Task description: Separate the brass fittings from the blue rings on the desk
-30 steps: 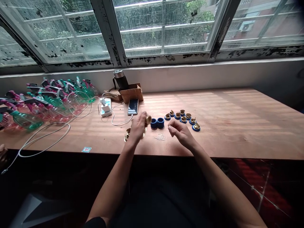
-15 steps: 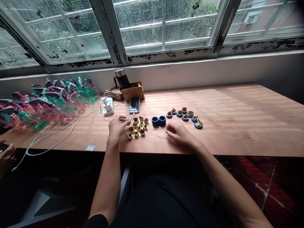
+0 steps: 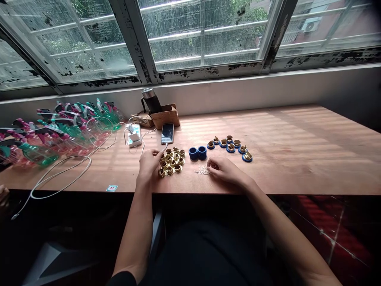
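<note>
Brass cups [image 3: 170,162] lie heaped just beside my left grip [image 3: 148,163], fingers apart; my right grip [image 3: 224,170] curls by the thin wire hooks [image 3: 202,170], clamped or not, I cannot tell.

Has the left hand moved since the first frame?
Yes, to the left: the left hand was nearly straight below the phone and now sits below and left of it, beside the brass pieces.
</note>
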`<move>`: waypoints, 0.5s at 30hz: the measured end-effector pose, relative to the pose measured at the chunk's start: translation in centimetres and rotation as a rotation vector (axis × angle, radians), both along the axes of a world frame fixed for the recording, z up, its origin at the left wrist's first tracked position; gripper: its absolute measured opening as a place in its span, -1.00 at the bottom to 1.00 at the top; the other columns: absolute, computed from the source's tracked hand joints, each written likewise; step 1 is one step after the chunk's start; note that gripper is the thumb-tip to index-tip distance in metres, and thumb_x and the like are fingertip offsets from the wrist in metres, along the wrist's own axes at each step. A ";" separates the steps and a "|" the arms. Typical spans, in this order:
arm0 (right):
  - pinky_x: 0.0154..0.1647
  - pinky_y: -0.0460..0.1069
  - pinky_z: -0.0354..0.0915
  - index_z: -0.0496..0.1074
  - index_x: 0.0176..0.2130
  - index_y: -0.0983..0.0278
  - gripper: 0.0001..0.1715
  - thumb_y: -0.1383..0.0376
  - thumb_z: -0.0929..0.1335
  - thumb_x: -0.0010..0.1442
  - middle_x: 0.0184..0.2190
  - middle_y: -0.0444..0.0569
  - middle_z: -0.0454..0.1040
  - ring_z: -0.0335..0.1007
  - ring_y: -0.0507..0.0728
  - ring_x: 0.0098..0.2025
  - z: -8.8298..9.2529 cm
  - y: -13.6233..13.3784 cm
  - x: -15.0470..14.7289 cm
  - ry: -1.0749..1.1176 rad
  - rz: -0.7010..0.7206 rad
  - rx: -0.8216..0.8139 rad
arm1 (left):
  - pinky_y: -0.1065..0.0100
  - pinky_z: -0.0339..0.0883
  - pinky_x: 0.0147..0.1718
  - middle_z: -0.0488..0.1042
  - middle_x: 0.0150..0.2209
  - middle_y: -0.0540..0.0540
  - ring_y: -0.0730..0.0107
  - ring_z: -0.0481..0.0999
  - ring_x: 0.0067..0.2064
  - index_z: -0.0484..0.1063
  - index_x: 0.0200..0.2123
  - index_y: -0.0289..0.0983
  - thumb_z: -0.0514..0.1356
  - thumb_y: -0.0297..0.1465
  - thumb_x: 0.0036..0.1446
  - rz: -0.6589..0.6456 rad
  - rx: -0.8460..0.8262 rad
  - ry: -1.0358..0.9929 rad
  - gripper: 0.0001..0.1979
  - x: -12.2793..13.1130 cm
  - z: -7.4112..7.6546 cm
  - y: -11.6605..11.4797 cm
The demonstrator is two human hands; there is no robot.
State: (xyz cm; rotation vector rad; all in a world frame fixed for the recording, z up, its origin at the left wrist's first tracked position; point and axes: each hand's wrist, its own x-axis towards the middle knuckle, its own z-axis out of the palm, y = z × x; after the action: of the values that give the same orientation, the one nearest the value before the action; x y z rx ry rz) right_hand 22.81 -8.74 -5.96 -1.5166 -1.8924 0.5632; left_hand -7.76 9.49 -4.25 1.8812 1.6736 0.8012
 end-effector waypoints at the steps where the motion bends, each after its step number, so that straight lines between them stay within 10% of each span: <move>1: -0.35 -0.05 0.16 0.49 -0.24 0.26 -0.91 0.34 0.35 0.30 -0.39 -0.10 0.51 0.37 0.07 -0.37 0.0 0.0 0.1 -0.006 0.003 0.004 | 0.23 0.43 -0.19 0.69 -0.21 -0.22 0.08 0.66 -0.19 0.64 -0.23 -0.23 0.30 -0.10 0.18 0.004 0.012 0.045 -0.68 0.0 0.3 -0.1; 15: -0.33 -0.03 0.20 0.53 -0.19 0.23 -0.87 0.25 0.37 0.32 -0.35 -0.06 0.54 0.40 0.10 -0.35 2.2 -0.9 3.2 -0.042 -0.126 0.106 | 0.31 0.50 -0.26 0.68 -0.21 -0.17 0.22 0.65 -0.24 0.62 -0.15 -0.26 0.27 -0.12 0.24 -0.092 0.187 -0.124 -0.67 1.5 3.5 -1.9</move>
State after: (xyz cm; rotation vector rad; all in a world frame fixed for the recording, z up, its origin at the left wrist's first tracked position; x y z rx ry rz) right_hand 26.06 -9.61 -3.77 -1.5757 -1.8130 0.3712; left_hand -6.24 7.60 -0.73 1.9723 1.4697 1.0450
